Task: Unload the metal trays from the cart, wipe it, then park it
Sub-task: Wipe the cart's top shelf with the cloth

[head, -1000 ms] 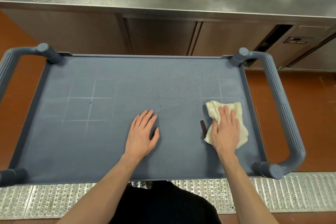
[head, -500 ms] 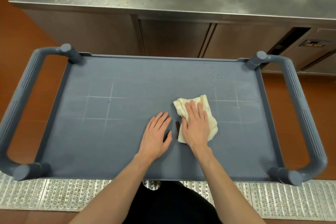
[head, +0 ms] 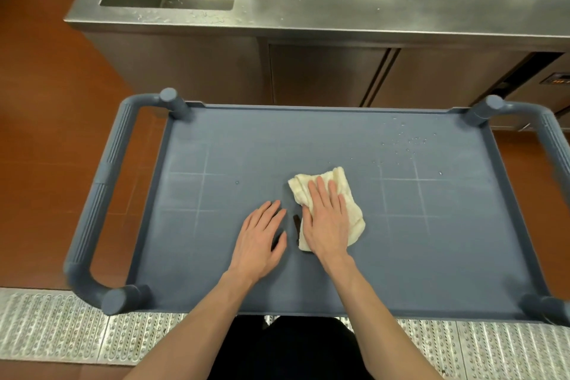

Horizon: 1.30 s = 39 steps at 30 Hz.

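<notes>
Both hands flat on the cart top, cloth under the right.

The right hand [head: 327, 219] presses a cream cloth [head: 348, 197] with straight fingers near the middle of the grey cart [head: 431, 256]; the left hand [head: 259, 241] rests flat just beside it, fingers relaxed. Water drops [head: 407, 145] lie toward the far right corner.

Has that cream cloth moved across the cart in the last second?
Yes. The cloth under the right hand slid from the cart's right side toward its middle, away from the droplets.
</notes>
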Each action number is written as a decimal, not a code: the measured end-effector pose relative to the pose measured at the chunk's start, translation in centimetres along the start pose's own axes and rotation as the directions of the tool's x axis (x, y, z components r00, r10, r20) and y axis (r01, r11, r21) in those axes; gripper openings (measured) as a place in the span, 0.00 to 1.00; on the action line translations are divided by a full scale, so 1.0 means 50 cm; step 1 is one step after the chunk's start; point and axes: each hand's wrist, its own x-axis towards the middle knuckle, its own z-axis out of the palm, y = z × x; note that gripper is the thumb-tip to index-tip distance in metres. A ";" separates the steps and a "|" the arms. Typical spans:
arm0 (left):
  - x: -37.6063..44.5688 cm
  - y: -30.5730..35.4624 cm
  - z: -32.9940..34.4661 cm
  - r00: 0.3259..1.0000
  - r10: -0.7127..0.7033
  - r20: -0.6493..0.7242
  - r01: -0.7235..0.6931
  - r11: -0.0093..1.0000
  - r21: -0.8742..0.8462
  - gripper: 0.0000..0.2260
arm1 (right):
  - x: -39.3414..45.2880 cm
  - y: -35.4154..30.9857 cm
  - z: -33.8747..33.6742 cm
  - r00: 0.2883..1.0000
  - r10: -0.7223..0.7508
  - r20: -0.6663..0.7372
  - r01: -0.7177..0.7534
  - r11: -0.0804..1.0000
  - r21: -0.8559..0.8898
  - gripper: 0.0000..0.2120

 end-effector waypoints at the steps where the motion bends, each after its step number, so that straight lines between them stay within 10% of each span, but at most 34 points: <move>1: -0.004 -0.013 -0.007 1.000 -0.006 -0.008 0.006 1.000 0.004 0.23 | 0.000 -0.013 0.006 1.000 0.002 -0.009 -0.002 1.000 0.002 0.28; 18: -0.073 -0.252 -0.152 0.975 -0.163 -0.151 0.159 0.987 -0.038 0.21 | 0.025 -0.316 0.137 0.993 -0.116 0.036 0.118 0.992 -0.036 0.28; 25: -0.057 -0.249 -0.205 0.863 -0.368 -0.346 0.316 0.928 -0.200 0.16 | 0.019 -0.411 0.176 0.965 -0.234 0.116 0.238 0.971 -0.019 0.30; 39: -0.057 -0.262 -0.220 0.903 -0.248 -0.351 0.221 0.968 -0.116 0.18 | 0.002 -0.444 0.172 0.818 -0.529 0.228 0.491 0.847 0.203 0.22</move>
